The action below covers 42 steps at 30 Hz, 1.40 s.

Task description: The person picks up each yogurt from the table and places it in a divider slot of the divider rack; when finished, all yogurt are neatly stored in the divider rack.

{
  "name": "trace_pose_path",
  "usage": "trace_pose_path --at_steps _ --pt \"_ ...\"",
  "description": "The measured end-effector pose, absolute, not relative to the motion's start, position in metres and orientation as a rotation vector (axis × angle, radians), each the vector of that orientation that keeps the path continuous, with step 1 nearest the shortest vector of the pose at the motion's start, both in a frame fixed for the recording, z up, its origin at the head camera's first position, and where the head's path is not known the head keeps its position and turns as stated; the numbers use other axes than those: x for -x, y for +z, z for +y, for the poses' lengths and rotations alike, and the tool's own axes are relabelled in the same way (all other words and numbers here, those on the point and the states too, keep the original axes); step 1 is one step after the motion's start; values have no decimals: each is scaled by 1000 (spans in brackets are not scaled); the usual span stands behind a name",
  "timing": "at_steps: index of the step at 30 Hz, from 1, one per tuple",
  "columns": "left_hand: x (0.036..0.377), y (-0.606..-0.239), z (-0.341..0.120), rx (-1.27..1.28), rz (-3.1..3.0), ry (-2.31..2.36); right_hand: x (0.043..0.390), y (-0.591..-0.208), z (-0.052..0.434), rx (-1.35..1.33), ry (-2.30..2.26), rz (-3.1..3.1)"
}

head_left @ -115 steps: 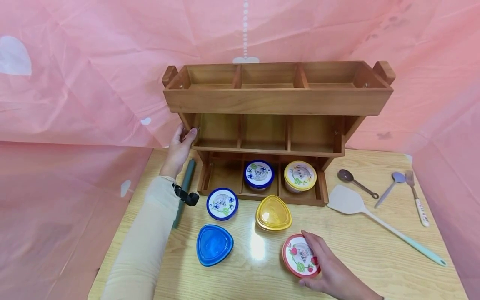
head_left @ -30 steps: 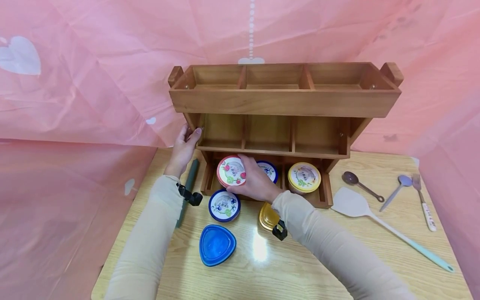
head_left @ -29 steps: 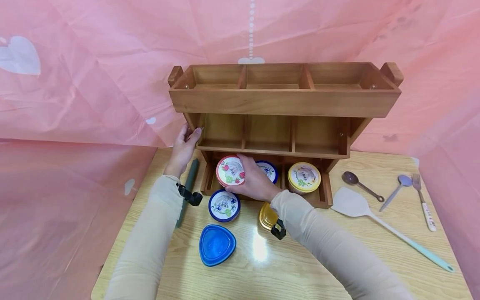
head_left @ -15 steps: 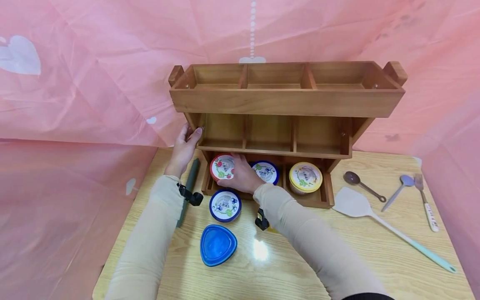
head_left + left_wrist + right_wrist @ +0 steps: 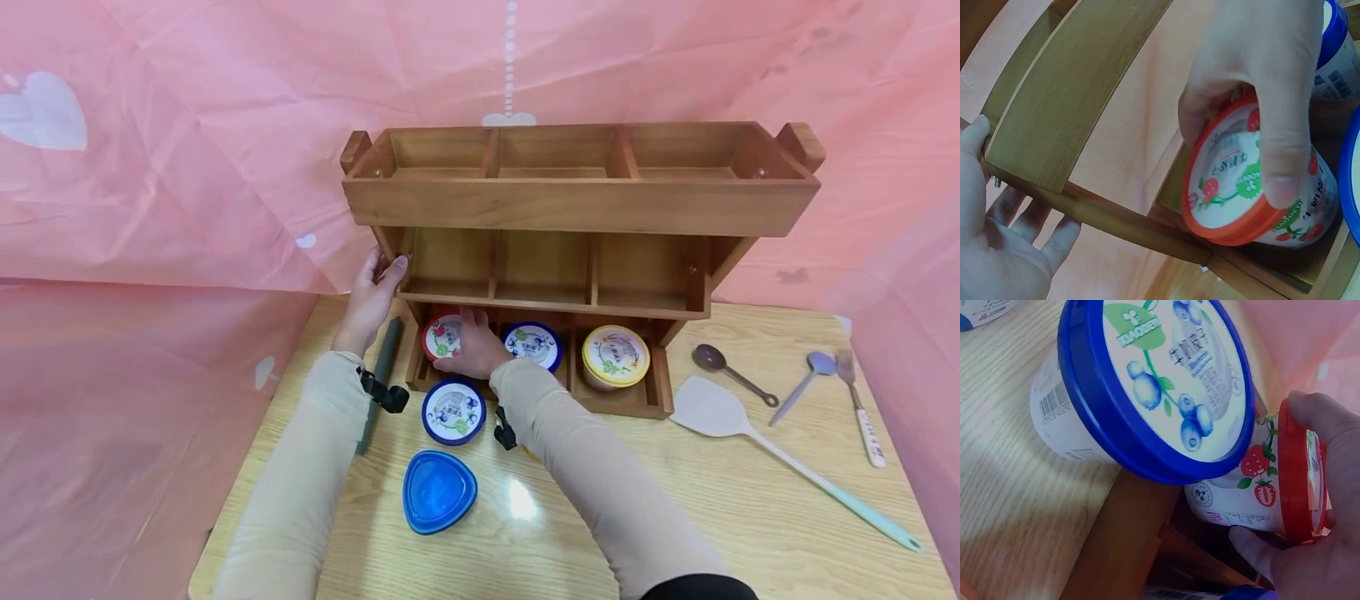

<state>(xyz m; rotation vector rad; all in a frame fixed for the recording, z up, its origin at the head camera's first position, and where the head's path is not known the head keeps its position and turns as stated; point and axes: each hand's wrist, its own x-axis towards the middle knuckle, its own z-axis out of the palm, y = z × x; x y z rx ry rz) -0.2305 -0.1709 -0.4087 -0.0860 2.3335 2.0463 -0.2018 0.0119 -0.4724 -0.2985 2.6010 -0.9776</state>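
Note:
My left hand (image 5: pixel 367 302) holds the left side of a three-tier wooden rack (image 5: pixel 577 206), its thumb in front and the other fingers behind. In the rack's lower left compartment stands a red-lidded tub (image 5: pixel 438 336) with strawberry pictures. My right hand (image 5: pixel 477 348) grips this tub around its lid, thumb and fingers on opposite sides. A blue-lidded tub (image 5: pixel 534 343) sits in the middle compartment and a yellow-lidded tub (image 5: pixel 616 357) in the right one. Just in front of the rack, a second blue-lidded tub (image 5: pixel 453 412) rests on the table.
A blue triangular container (image 5: pixel 439 492) lies near the front. My right forearm hides most of a yellow container. Left of the rack is a dark green bar (image 5: pixel 384 367). On the right lie a spatula (image 5: pixel 712 408), a brown spoon (image 5: pixel 711 358), a purple spoon (image 5: pixel 821 363) and a fork (image 5: pixel 847 367).
My right hand has carried the red-lidded tub from the front of the table into the lower left compartment, then lowered it and moved it slightly left. The left hand keeps its hold on the rack.

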Motion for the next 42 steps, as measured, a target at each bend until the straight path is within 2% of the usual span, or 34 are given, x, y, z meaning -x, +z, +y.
trace_pose_path --at_steps 15,26,34,42 --pt "233 -413 -171 49 2333 2063 204 -484 13 265 -946 2595" --pt "234 -416 -173 55 2346 2050 200 -475 12 393 -893 2660" --pt "234 -417 -173 51 2313 2093 169 -458 28 669 -726 2753" --pt "233 -416 -173 25 2336 2071 138 -430 59 686 -661 2755"
